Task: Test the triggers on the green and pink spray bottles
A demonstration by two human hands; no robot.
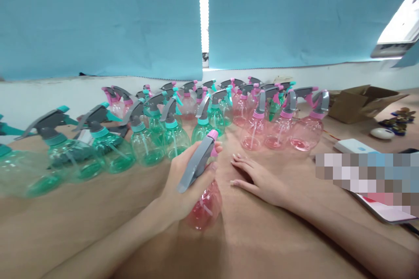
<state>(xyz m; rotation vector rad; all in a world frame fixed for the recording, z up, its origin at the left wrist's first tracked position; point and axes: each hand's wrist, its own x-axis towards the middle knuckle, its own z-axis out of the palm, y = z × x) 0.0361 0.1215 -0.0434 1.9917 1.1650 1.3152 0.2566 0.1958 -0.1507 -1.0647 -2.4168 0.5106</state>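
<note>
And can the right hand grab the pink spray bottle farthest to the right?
Probably yes: the right hand lies on the tabletop, holding nothing, and only bare tabletop shows between it and that pink spray bottle.

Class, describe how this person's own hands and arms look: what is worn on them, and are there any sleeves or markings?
The left hand and right hand are ungloved, with no ring, watch or bracelet visible. The left forearm and right forearm are slim and bare as far as they show, with no sleeves in view. No distinct markings can be made out.
</note>
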